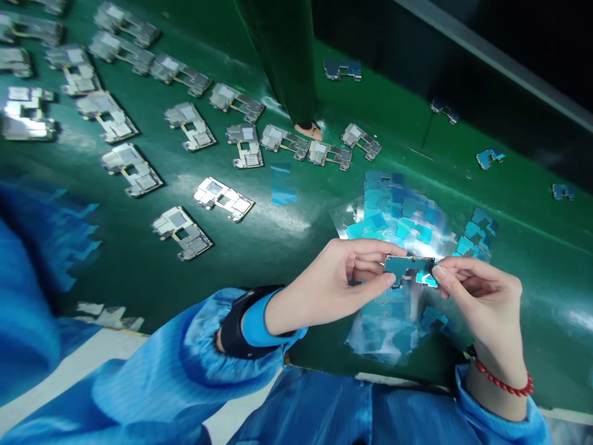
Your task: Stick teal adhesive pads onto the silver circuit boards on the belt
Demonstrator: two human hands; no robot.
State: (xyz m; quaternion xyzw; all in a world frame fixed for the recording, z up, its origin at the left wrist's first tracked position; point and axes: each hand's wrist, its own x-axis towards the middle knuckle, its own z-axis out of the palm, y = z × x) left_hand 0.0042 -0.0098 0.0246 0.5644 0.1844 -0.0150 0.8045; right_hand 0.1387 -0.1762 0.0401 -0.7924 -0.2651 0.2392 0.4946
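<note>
Between my two hands I hold up a small circuit board [402, 267] with a notch in its lower edge and shiny blue film on its face. My left hand [343, 278] pinches its left end between thumb and fingers. At the other end, my right hand [477, 287] grips the right edge with thumb and forefinger. Below and behind the board, a pile of blue and clear film pieces [386, 201] lies on the green table [296, 266]. Whether the film is coming off the board, I cannot tell.
Many similar boards [225, 198] lie spread over the left and middle of the table. A few blue-faced boards [343, 69] sit toward the back right. A green post [290, 68] rises at the back. Another blue film strip [282, 183] lies by itself; more film sheets [476, 232] lie to the right.
</note>
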